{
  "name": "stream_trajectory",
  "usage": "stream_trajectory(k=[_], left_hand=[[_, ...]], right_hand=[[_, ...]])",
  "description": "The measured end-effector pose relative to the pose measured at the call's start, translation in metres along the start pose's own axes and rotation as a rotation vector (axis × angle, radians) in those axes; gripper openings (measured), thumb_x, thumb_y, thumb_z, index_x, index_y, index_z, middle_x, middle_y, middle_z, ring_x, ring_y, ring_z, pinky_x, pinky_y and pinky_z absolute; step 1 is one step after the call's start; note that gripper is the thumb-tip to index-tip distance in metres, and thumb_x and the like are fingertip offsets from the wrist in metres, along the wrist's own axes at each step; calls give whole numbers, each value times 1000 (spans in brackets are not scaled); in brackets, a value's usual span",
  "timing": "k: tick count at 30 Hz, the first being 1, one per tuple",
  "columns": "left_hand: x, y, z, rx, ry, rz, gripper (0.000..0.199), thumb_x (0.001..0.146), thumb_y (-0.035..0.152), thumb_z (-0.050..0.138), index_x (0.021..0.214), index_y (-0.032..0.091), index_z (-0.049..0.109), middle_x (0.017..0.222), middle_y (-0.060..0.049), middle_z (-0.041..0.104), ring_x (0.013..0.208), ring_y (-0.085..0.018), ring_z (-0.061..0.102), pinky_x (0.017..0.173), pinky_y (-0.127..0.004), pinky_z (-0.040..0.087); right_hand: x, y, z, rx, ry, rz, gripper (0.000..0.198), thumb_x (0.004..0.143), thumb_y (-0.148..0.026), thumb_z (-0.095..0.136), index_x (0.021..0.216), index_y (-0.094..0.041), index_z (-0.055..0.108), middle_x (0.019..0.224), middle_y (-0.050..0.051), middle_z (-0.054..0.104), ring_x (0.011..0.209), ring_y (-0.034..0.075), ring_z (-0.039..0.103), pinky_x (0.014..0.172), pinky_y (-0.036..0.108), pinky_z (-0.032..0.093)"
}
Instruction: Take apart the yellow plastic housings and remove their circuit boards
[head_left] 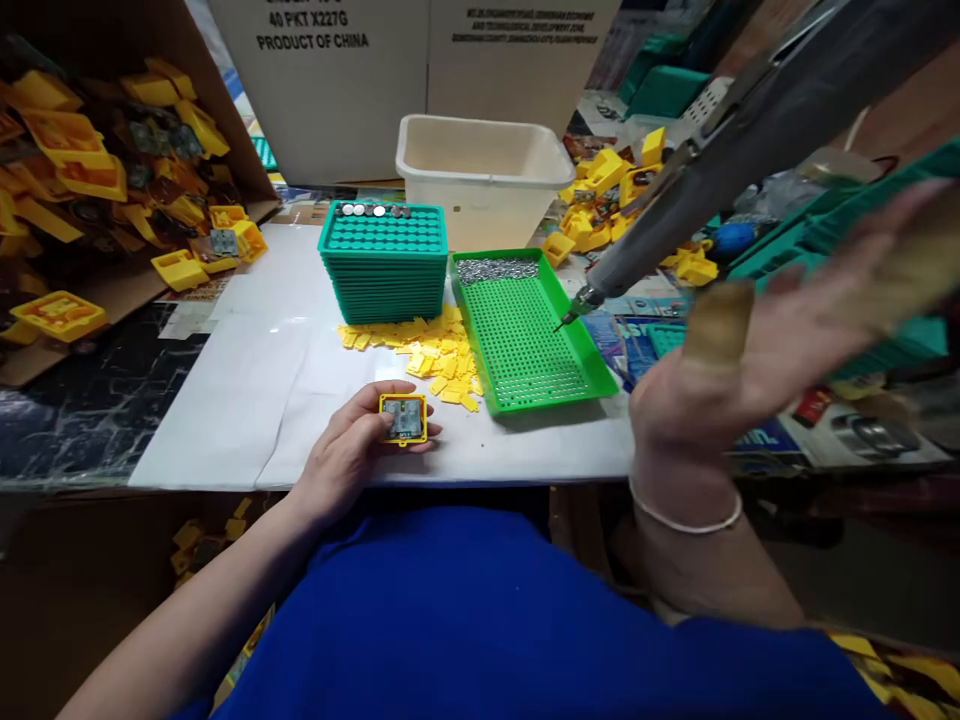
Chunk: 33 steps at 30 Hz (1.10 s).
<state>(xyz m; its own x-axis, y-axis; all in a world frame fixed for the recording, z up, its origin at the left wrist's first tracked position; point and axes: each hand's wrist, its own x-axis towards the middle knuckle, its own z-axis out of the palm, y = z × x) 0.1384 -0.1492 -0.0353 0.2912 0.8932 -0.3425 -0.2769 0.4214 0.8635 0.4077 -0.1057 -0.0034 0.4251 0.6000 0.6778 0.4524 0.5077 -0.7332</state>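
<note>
My left hand [350, 440] grips a small yellow plastic case [425, 420] over the front of the white work surface. Inside the case, a grey circuit board [405, 414] faces up, with my thumb resting on its left side. My right hand [757, 350] is raised at the right, smeared by motion, its fingers stretched apart and nothing seen in them. Tan coverings wrap its thumb and some fingers. Left of that hand hangs a grey electric screwdriver [660, 215], its bit pointing down over a green perforated tray [525, 340]. Small metal screws [499, 270] fill the tray's far end.
Loose yellow plastic pieces [442, 360] lie between the green tray and a stack of teal trays [386, 265] topped with round metal discs. Behind stands a white bin [480, 170]. A carton [225, 120] of yellow cases is at left; more yellow cases [600, 190] lie back right.
</note>
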Motion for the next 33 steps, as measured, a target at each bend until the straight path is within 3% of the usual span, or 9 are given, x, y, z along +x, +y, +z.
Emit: stream_trajectory(k=[1, 3, 5, 8, 11, 14, 18, 23, 33], left_hand=[[1, 0, 3, 4, -15, -26, 37, 82, 24, 57, 117, 16, 56, 97, -9, 75, 94, -26, 72, 84, -38, 57], [4, -1, 10, 18, -49, -79, 38, 82, 25, 59, 118, 16, 56, 96, -9, 75, 95, -26, 72, 85, -38, 57], [9, -4, 18, 31, -84, -124, 40, 81, 27, 61, 118, 16, 55, 96, -8, 75, 95, -26, 72, 85, -38, 57], [16, -8, 29, 44, -113, -170, 39, 80, 27, 62, 116, 16, 56, 95, -8, 75, 94, -26, 72, 82, -35, 57], [20, -10, 34, 36, -109, -192, 37, 80, 26, 61, 115, 15, 57, 98, -9, 75, 94, -26, 72, 82, -36, 57], [21, -10, 33, 30, -112, -203, 36, 81, 25, 61, 116, 15, 58, 101, -10, 74, 96, -28, 72, 84, -39, 57], [20, -9, 31, 25, -100, -209, 35, 81, 24, 61, 115, 15, 59, 101, -11, 74, 98, -30, 72, 86, -42, 57], [20, -10, 32, 20, -102, -210, 34, 83, 22, 59, 117, 15, 58, 102, -11, 74, 99, -28, 72, 85, -39, 56], [21, -11, 33, 45, -109, -195, 37, 81, 24, 60, 117, 15, 55, 101, -10, 74, 96, -27, 72, 82, -37, 56]], right_hand=[[15, 5, -2, 79, -2, -91, 63, 80, -53, 65, 137, -42, 41, 156, -7, 27, 154, 24, 8, 113, 48, 33], [36, 11, -2, 290, -140, -58, 35, 80, -46, 68, 112, -34, 60, 120, 2, 63, 129, 24, 56, 104, 46, 46], [45, 12, 3, 446, -321, 90, 27, 77, -44, 73, 96, -29, 61, 91, 0, 68, 90, 20, 71, 85, 40, 57], [41, 6, 17, 538, -461, 229, 33, 70, -45, 79, 88, -26, 58, 76, -4, 63, 62, 13, 64, 56, 28, 54], [25, 3, 33, 579, -466, 283, 32, 74, -51, 73, 82, -25, 55, 65, -6, 55, 49, 9, 51, 45, 24, 45], [9, 8, 45, 517, -456, 265, 40, 78, -64, 65, 79, -25, 54, 60, -6, 49, 45, 9, 45, 44, 25, 44], [-5, 19, 51, 344, -475, 273, 52, 81, -76, 51, 87, -25, 56, 66, -3, 51, 47, 9, 50, 45, 27, 48], [-8, 24, 50, 221, -486, 280, 55, 84, -76, 45, 100, -25, 58, 74, -1, 53, 55, 12, 59, 50, 29, 53], [-6, 23, 52, 318, -495, 229, 50, 82, -74, 50, 99, -27, 54, 63, -4, 45, 46, 11, 46, 42, 27, 41]])
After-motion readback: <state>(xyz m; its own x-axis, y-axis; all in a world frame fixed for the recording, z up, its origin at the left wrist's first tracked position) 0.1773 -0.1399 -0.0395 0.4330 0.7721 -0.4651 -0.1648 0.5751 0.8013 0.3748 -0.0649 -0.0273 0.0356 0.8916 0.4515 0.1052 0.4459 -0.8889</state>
